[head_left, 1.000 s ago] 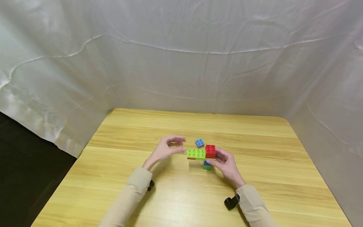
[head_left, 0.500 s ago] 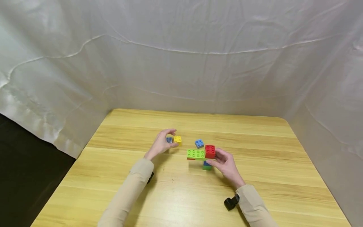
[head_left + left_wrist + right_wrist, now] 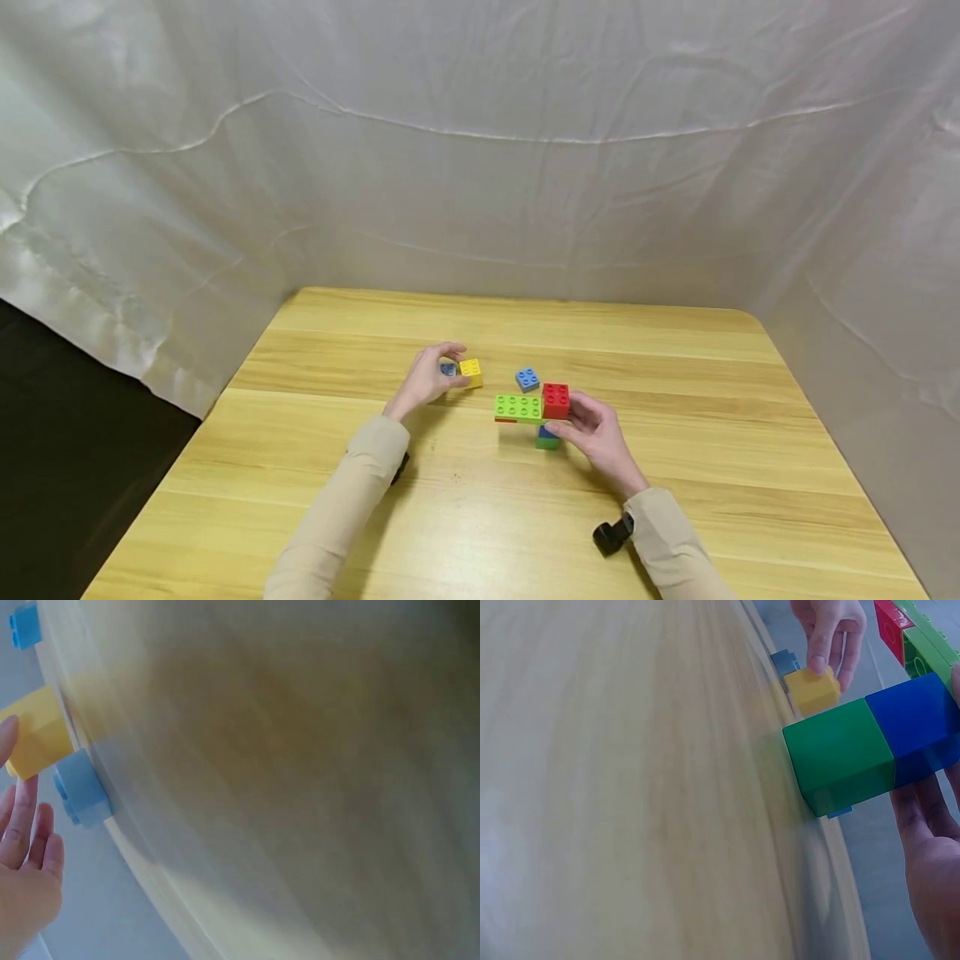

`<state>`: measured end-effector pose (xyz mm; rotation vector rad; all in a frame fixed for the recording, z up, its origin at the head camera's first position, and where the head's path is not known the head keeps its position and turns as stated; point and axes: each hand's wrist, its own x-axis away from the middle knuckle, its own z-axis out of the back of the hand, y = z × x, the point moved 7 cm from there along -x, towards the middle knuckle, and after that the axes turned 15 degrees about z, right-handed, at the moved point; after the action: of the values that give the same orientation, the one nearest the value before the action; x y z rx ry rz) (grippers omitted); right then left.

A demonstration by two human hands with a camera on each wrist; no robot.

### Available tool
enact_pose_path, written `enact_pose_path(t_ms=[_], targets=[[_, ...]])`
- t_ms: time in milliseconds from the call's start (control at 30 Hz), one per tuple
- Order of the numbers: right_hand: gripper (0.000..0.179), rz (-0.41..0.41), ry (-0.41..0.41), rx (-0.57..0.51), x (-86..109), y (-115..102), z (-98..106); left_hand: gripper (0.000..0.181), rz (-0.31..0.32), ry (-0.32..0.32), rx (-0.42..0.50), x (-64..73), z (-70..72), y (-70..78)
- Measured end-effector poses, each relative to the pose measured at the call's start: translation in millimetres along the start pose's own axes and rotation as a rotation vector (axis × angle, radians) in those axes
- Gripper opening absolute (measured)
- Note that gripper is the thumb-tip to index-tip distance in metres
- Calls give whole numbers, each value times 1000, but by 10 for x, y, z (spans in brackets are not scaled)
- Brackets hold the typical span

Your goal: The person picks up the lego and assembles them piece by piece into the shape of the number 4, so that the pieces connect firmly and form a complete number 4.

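My left hand pinches a yellow brick between thumb and fingers, low over the table. In the left wrist view the thumb lies on one side of the yellow brick and a fingertip at its studded end. My right hand grips a joined stack of toy bricks. Its top is a red brick beside a long lime-green brick that juts left. Below, in the right wrist view, come a dark blue brick and a green brick. Another red piece sits under the lime one's far end.
A blue brick lies just left of the yellow one, partly behind my left hand. Another blue brick lies beyond the stack. Pale cloth hangs around the wooden table.
My left hand has moved left and away from the stack, over to the yellow brick, and now pinches it. My right hand and the stack have stayed in place.
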<state>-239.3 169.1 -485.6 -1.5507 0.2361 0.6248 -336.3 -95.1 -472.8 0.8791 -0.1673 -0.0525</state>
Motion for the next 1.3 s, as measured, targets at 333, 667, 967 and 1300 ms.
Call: enact_pose_path(t_ms=[333, 667, 967, 1300], targets=[[51, 4, 11, -4, 1, 13, 8, 45, -107, -39, 198, 220, 48, 159], [49, -1, 22, -10, 0, 33, 2, 44, -162, -88, 302, 473, 34, 372], [51, -30, 15, 0, 7, 45, -2, 45, -157, -106, 314, 567, 5, 436], [52, -30, 19, 4, 3, 37, 5, 43, -200, -153, 320, 634, -86, 534]])
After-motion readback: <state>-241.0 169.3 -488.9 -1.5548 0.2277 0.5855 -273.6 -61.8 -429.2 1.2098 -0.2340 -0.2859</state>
